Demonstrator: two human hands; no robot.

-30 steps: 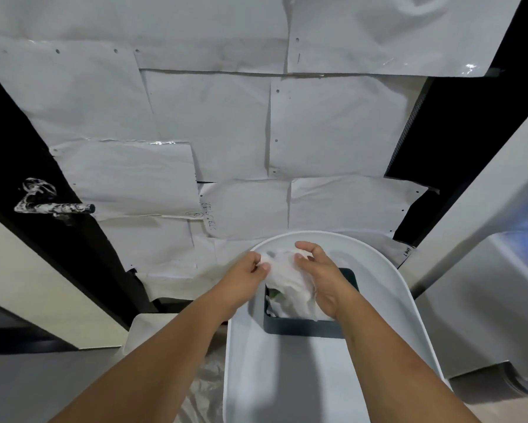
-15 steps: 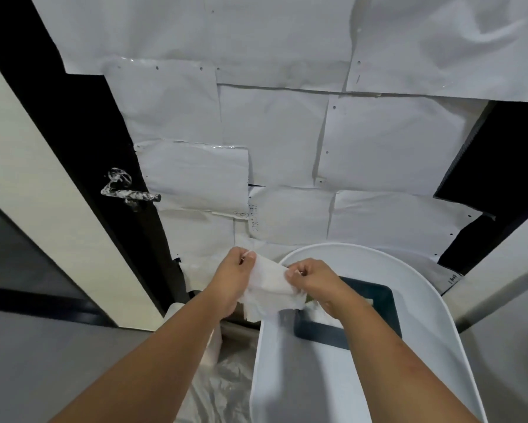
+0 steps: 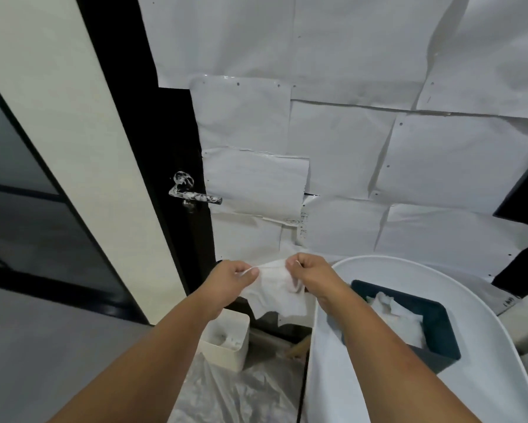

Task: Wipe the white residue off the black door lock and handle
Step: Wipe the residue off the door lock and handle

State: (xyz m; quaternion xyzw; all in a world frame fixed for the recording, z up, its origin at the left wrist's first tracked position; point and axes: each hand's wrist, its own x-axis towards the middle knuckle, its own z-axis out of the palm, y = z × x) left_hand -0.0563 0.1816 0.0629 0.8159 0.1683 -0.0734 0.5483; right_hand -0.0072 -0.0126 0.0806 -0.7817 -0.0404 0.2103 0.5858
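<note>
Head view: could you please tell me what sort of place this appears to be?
Probably an indoor doorway set up for a cleaning trial: a black door with a residue-smeared handle, paper sheets taped over it, and plastic sheeting on the floor.

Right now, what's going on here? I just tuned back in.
A person is spreading a white wipe between both hands: the left hand and the right hand each pinch an upper corner. The wipe hangs in front of the door, below the handle. The handle and the lock above it are smeared with white residue, untouched. More wipes lie in the dark box on the white table at the right. A small white bin stands on the floor below.
</note>
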